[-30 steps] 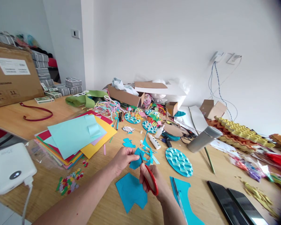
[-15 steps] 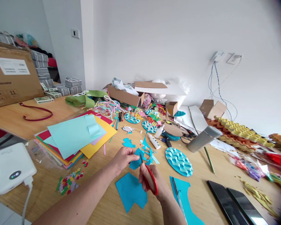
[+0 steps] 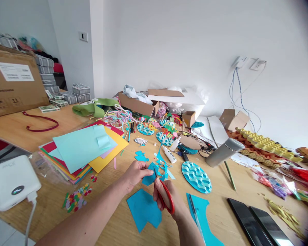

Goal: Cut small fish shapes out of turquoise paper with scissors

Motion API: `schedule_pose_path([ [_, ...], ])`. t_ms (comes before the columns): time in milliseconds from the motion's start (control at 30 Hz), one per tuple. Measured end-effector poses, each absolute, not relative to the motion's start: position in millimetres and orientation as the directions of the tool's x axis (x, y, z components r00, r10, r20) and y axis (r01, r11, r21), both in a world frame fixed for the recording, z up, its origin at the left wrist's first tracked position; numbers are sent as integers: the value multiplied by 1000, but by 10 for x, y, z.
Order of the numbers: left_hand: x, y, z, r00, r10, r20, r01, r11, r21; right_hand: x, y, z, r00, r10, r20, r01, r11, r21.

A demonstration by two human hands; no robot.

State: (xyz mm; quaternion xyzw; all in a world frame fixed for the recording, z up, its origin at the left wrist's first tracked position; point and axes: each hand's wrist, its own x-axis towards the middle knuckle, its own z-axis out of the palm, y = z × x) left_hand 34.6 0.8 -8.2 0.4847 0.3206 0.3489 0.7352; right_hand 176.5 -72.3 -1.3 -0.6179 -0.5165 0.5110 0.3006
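Observation:
My left hand [image 3: 136,174] pinches a small piece of blue paper [image 3: 148,179] between thumb and fingers. Closed round the red handles of a pair of scissors [image 3: 171,200], my right hand [image 3: 166,194] holds the blades at the right edge of that piece. Below both hands a larger blue paper sheet [image 3: 144,209] lies flat, with a notch in its lower edge. Blue paper scraps [image 3: 165,171] are scattered just beyond the hands. Blue cut-out shapes [image 3: 141,156] lie behind my left hand. At right, a pen [image 3: 195,212] rests on another blue paper piece [image 3: 206,222].
Coloured paper sheets [image 3: 79,147] are stacked at left, near a white power bank [image 3: 14,182] and paper dots [image 3: 78,198]. A wavy-patterned blue oval [image 3: 196,177], a glue bottle [image 3: 169,155], a grey tumbler [image 3: 224,152] and two phones [image 3: 246,222] lie to the right.
Both hands, the blue paper piece and the scissors stay almost in place. The whole view has shifted very slightly.

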Motion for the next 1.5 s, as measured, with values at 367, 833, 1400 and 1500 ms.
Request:
schedule_pose_path([
  [367,371,-40,-61,600,792,-109,-253,317,914,1773,-709,-38,-48,950,-310,310,-280,-908],
  [833,359,-10,-96,591,803,-81,-241,271,932,1777,-714,-26,-59,946,-320,326,-285,-901],
  [1400,345,-12,-78,603,795,-67,-252,269,930,1787,-715,-11,-89,949,-302,308,-262,-915],
  [1500,334,-7,-72,618,784,-66,-247,273,930,1784,-718,-5,-93,951,-295,296,-256,-920],
])
